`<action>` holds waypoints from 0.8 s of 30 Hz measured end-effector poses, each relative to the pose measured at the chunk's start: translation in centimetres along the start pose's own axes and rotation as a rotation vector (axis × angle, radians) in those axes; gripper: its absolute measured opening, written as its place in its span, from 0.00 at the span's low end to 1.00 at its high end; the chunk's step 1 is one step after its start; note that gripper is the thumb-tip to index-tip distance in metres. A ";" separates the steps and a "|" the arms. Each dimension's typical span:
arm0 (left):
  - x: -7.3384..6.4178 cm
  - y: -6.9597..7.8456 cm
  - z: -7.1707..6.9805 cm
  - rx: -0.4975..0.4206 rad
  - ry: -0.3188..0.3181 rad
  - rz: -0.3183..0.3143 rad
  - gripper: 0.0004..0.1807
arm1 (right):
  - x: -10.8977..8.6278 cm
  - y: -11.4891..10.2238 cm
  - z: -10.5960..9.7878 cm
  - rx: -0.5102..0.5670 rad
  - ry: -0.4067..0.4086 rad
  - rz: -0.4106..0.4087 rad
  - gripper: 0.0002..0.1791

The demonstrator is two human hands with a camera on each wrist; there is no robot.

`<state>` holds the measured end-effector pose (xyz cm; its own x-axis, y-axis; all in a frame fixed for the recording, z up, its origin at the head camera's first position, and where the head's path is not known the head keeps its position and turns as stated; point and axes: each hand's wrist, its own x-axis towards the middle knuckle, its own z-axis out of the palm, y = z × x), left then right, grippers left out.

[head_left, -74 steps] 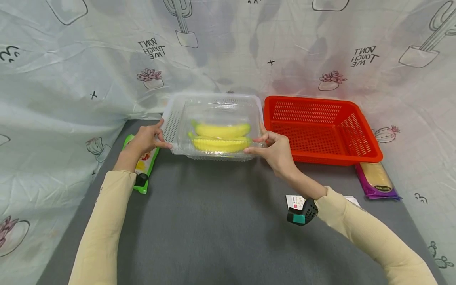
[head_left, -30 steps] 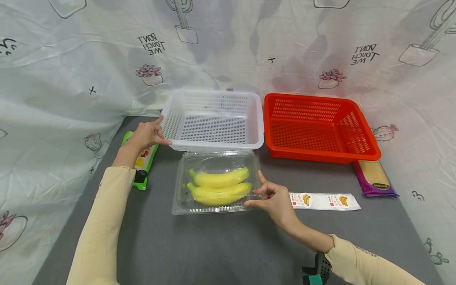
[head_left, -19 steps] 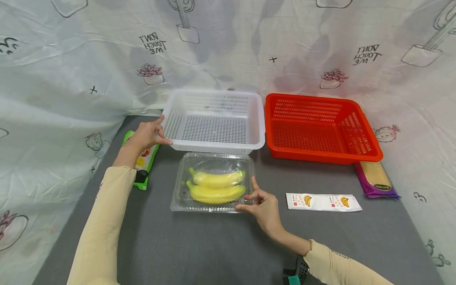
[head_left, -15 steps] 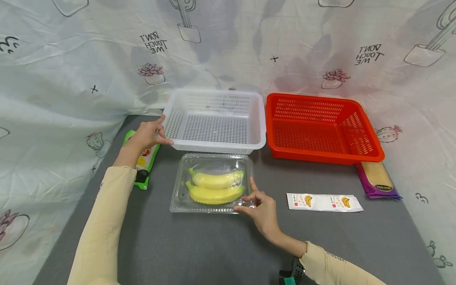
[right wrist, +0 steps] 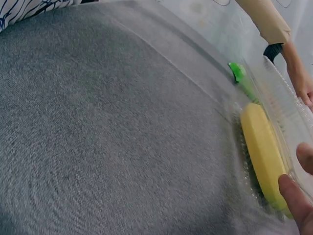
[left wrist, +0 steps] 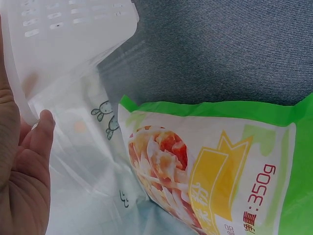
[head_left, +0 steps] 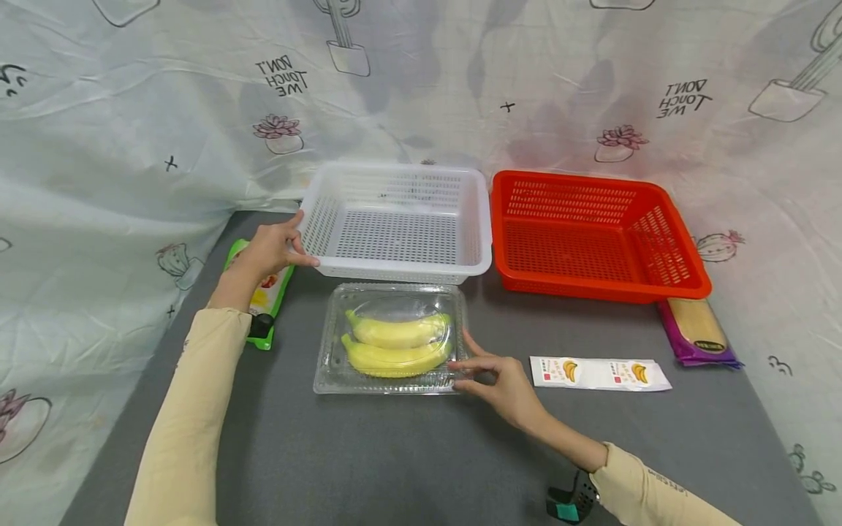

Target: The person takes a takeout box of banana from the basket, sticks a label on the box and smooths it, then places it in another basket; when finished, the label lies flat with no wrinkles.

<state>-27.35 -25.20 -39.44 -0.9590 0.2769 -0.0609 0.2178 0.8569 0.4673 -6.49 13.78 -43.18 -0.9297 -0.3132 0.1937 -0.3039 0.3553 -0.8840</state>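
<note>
My left hand (head_left: 268,250) holds the left front corner of a white perforated plastic basket (head_left: 395,269), thumb along its front rim. In the left wrist view, the fingers (left wrist: 40,137) are at the basket's translucent edge. A clear plastic clamshell box (head_left: 332,372) with two bananas (head_left: 395,356) inside sits on the grey table in front of the basket, lid down. My right hand (head_left: 503,387) is at the box's right front corner, fingertips spread and overlapping its edge. In the right wrist view, the thumb and a finger stand apart beside the lid, near a yellow banana (right wrist: 261,147).
A red perforated basket (head_left: 592,286) stands right of the white one. A strip of banana labels (head_left: 598,373) lies to the right of the box. A purple-edged food packet (head_left: 699,332) is at far right, a green 350g packet (head_left: 279,299) under the left forearm.
The right hand brought the banana box from over the white basket down to the table in front, then slid slightly right while the box stayed put. The left hand has stayed at the basket.
</note>
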 end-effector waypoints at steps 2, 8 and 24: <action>0.0 0.0 0.0 -0.011 -0.001 0.007 0.17 | -0.1 1.0 0.2 0.014 0.006 0.016 0.16; 0.0 0.0 0.0 -0.024 0.000 0.006 0.17 | 0.2 2.6 0.6 0.054 0.024 0.058 0.15; 0.1 -0.2 0.1 -0.026 0.008 -0.002 0.17 | 1.7 2.1 1.4 0.086 0.029 0.095 0.14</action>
<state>-27.43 -25.28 -39.62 -0.9609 0.2715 -0.0546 0.2112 0.8459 0.4897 -8.38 12.73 -45.32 -0.9594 -0.2559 0.1188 -0.1967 0.3050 -0.9318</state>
